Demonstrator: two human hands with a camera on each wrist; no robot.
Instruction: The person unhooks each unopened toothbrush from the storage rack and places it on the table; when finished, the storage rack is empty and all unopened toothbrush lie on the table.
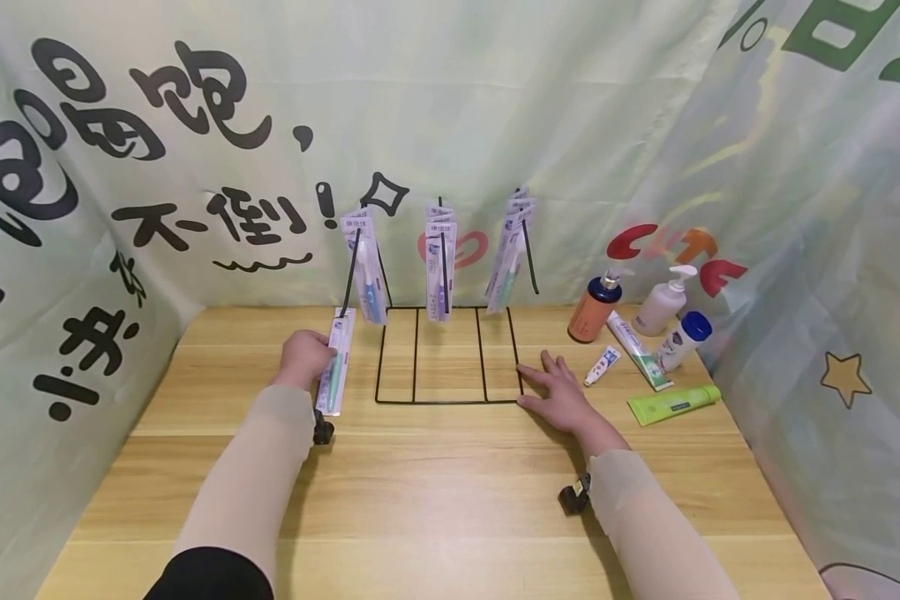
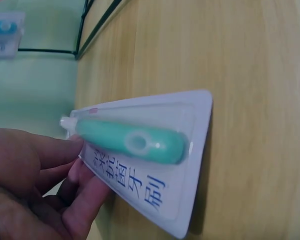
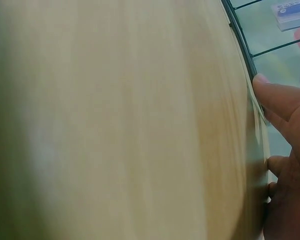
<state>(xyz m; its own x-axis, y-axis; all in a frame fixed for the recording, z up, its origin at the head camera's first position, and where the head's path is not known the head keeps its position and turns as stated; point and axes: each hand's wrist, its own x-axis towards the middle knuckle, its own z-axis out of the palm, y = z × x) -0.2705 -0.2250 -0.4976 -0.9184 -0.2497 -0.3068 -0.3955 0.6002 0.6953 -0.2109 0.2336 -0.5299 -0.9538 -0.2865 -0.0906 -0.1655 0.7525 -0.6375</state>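
Note:
My left hand pinches a packaged toothbrush by one long edge, left of the black wire rack. In the left wrist view the toothbrush's teal handle shows through clear plastic on a white card, thumb on one side and fingers behind. My right hand touches the rack's right front corner, fingers spread; in the right wrist view the thumb lies against the black wire. More packaged toothbrushes hang on the rack's prongs in a left group, a middle group and a right group.
Right of the rack are an orange pump bottle, a pale pump bottle, a blue-capped bottle, a small tube, a toothpaste tube and a green tube. Printed cloth hangs behind the wooden table.

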